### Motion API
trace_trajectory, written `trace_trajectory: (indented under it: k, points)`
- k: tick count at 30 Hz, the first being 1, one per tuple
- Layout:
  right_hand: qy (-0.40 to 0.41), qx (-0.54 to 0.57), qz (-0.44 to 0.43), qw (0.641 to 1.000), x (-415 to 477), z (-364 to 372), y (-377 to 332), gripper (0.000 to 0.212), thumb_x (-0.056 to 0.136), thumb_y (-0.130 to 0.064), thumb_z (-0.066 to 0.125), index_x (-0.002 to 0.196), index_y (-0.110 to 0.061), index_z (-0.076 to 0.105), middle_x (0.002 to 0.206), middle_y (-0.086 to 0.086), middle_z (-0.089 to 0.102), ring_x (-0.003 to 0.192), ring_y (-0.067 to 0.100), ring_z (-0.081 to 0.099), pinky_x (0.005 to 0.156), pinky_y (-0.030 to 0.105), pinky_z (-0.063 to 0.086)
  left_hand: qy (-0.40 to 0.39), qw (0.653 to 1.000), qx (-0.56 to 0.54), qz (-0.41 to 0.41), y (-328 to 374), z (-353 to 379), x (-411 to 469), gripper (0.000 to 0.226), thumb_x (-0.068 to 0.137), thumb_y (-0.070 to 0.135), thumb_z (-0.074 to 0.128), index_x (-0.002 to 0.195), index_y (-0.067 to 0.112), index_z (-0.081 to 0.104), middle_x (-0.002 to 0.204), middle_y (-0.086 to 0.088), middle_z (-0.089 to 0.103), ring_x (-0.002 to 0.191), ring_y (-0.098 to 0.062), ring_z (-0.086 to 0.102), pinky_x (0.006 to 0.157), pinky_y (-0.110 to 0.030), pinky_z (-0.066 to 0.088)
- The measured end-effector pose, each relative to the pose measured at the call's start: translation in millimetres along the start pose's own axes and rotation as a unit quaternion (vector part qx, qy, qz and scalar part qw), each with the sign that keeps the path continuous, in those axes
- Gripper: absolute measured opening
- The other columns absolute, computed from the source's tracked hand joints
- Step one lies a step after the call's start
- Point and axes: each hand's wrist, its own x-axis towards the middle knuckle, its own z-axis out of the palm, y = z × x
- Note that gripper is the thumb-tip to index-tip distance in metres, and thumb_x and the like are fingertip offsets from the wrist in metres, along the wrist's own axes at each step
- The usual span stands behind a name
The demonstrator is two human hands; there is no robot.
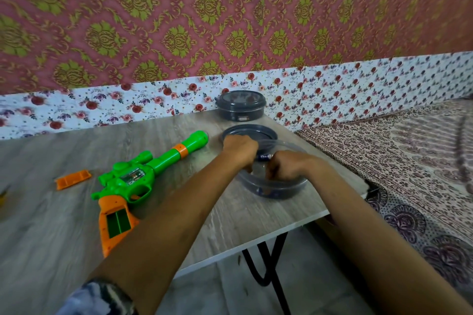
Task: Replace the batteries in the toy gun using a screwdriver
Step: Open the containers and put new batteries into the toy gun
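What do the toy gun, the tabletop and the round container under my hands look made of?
Toy gun: glossy moulded plastic, bright green and orange with shiny highlights. Tabletop: probably wood-look laminate, with matte grey grain and a pale edge. Container: likely translucent dark plastic, since the wall shows through.

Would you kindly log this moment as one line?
left hand: holds battery | right hand: same battery | above open container | toy gun: compartment open | cover: on table
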Motion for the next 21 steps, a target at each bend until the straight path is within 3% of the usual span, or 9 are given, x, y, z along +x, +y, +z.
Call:
trace_trajectory:
  k: [3,5,8,11,14,16,19,21]
  points:
    - [-0.004,0.002,-0.003,1.000,0.7,0.0,0.1,0.021,0.078,-0.036,0.070,0.096,-0.025,0.068,0.109,0.001,0.064,0.095,0.017,0.054,0.079,0.029,0.038,0.006,1.000,0.000,-0.011,1.6,2.4,2.5,0.046,0.079,0.040,0.072,0.118,0.018,0.062,0.124,-0.006,0.060,0.113,-0.026,0.058,0.078,-0.030,0.042]
    - [0.002,0.012,-0.009,1.000,0.6,0.2,0.8,0.014,0.082,-0.030,0.066,0.094,-0.024,0.065,0.107,0.003,0.063,0.092,0.016,0.053,0.078,0.028,0.037,0.002,1.000,-0.008,-0.013,2.9,4.6,3.1,0.046,0.081,0.039,0.071,0.119,0.016,0.061,0.124,-0.007,0.060,0.113,-0.026,0.058,0.080,-0.030,0.042]
    - [0.015,0.018,-0.018,1.000,-3.0,0.0,4.1,0.009,0.087,-0.023,0.059,0.093,-0.018,0.064,0.092,0.001,0.057,0.086,0.014,0.050,0.078,0.027,0.035,-0.008,0.998,-0.053,-0.013,0.8,11.2,6.8,0.038,0.080,0.037,0.071,0.110,0.014,0.063,0.118,-0.008,0.063,0.107,-0.026,0.059,0.079,-0.032,0.044]
    - [0.059,0.035,-0.031,0.997,-7.7,0.0,9.4,0.013,0.084,-0.026,0.064,0.087,-0.014,0.066,0.079,-0.005,0.056,0.079,0.012,0.052,0.072,0.024,0.037,0.012,0.995,-0.097,-0.028,-2.0,14.9,6.0,0.031,0.077,0.034,0.072,0.102,0.015,0.065,0.112,-0.007,0.065,0.105,-0.025,0.059,0.081,-0.034,0.045]
    - [0.120,0.094,-0.040,0.987,-8.4,-2.4,17.2,0.013,0.079,-0.021,0.069,0.085,-0.010,0.068,0.081,0.001,0.061,0.073,0.012,0.055,0.064,0.023,0.043,0.085,0.986,-0.138,-0.048,-4.1,14.1,4.4,0.026,0.079,0.037,0.068,0.099,0.021,0.066,0.110,-0.003,0.065,0.107,-0.024,0.057,0.089,-0.034,0.040]
    - [0.167,0.142,-0.036,0.975,-6.0,-6.2,23.0,0.009,0.076,-0.015,0.071,0.082,-0.010,0.067,0.083,0.005,0.063,0.079,0.018,0.059,0.074,0.028,0.049,0.124,0.972,-0.191,-0.056,-7.3,10.9,2.5,0.022,0.080,0.037,0.067,0.098,0.024,0.067,0.109,-0.002,0.066,0.105,-0.023,0.058,0.089,-0.032,0.040]
    - [0.204,0.165,-0.030,0.964,1.1,-12.2,29.1,0.019,0.074,-0.012,0.074,0.091,-0.007,0.069,0.088,0.008,0.067,0.083,0.023,0.065,0.083,0.037,0.054,0.159,0.944,-0.280,-0.075,-15.1,6.6,-1.3,0.016,0.078,0.028,0.068,0.092,0.020,0.067,0.103,-0.003,0.068,0.095,-0.023,0.062,0.081,-0.033,0.050]
    - [0.212,0.152,-0.028,0.965,6.8,-14.7,28.9,0.025,0.075,-0.013,0.075,0.099,-0.007,0.070,0.090,0.007,0.068,0.077,0.019,0.065,0.078,0.028,0.052,0.166,0.933,-0.307,-0.087,-22.6,5.0,-4.4,0.017,0.079,0.024,0.069,0.092,0.014,0.069,0.099,-0.006,0.069,0.091,-0.023,0.063,0.080,-0.034,0.053]
